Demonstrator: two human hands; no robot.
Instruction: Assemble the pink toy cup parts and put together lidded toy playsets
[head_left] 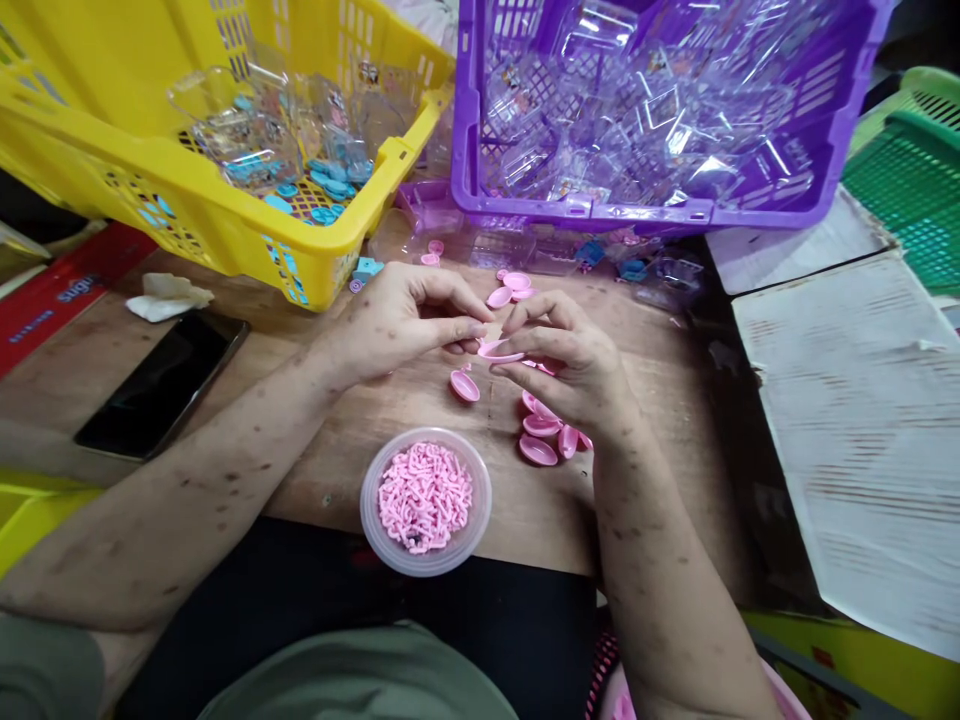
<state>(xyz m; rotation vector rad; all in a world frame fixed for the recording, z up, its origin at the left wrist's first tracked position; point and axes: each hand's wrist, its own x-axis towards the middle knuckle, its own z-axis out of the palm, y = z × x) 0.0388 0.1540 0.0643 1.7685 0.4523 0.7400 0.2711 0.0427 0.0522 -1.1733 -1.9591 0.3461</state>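
Observation:
My left hand (405, 320) and my right hand (566, 360) meet over the wooden board (337, 440), fingers pinched together around one small pink oval piece (499, 352). The left fingertips press on its near-left edge while the right hand's fingers grip it from the right. Several more pink oval pieces (541, 435) lie on the board just under the right hand, and another single one (464, 385) lies between the hands. A clear round tub of tiny pink parts (425, 497) stands close to my body.
A yellow crate (225, 215) with clear cases and blue pieces stands at the back left, a purple crate (570, 208) of clear plastic cases at the back right. A black phone (161, 385) lies left. White cardboard (855, 420) and a green basket (911, 185) are right.

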